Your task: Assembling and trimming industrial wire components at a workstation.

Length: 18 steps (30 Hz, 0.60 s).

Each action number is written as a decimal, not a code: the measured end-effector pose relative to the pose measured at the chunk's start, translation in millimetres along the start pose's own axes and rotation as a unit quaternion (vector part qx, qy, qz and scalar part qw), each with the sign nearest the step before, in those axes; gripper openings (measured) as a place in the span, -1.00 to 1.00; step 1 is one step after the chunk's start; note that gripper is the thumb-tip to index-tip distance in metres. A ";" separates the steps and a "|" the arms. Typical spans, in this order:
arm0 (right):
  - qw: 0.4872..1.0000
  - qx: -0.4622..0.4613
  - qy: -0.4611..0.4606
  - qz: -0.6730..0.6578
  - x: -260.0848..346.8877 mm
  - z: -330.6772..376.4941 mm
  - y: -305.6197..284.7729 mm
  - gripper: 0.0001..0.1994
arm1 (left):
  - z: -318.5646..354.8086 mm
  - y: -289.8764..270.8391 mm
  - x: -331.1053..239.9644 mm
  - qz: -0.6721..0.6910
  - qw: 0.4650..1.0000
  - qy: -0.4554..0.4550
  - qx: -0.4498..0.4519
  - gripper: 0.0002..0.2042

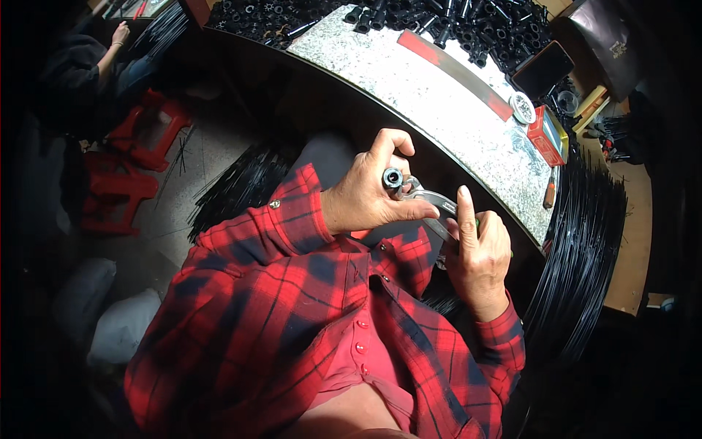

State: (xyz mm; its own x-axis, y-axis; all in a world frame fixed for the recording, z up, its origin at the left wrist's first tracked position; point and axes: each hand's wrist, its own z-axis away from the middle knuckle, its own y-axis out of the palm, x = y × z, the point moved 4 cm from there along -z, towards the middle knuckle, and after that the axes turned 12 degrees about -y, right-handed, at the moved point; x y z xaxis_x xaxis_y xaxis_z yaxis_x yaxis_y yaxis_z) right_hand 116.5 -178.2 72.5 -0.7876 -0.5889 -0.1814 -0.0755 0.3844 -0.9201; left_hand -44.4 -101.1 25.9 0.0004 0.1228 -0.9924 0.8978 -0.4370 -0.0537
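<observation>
My left hand (365,186) is closed around a dark, short tube (393,178) with a silvery rim, its hollow end facing up. Next to the tube, a curved silver hand tool (436,199), which looks like locking pliers, has its head against or close beside the tube. My right hand (479,256) is wrapped round the tool's handle end, with the index finger stretched along it. A bit of green shows by the right fingers. The left thumb reaches across toward the tool's body. Both hands are above my lap, in front of the table edge.
The speckled table (439,117) carries a pile of black tubular parts (468,22), a red-ended flat strip (457,73), a phone (542,71), a white round container (522,107), a red box (545,137) and an orange-handled tool (549,193). Black rods (578,256) stand right; red stools (150,132) left, near another person (95,73).
</observation>
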 end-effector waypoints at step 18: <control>0.983 0.050 0.058 -0.169 2.3 -5.0 4.0 -0.38 | -6.6 -8.4 10.7 0.005 1.000 -0.002 0.023 -0.25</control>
State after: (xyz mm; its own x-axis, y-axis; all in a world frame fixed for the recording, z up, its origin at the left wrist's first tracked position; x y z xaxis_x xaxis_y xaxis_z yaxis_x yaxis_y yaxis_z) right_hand 111.4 -174.4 70.2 -0.7922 -0.5845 0.1756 -0.2888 0.1055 -0.9516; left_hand -49.0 -90.3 16.5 0.0087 0.1150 -0.9933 0.8762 -0.4797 -0.0479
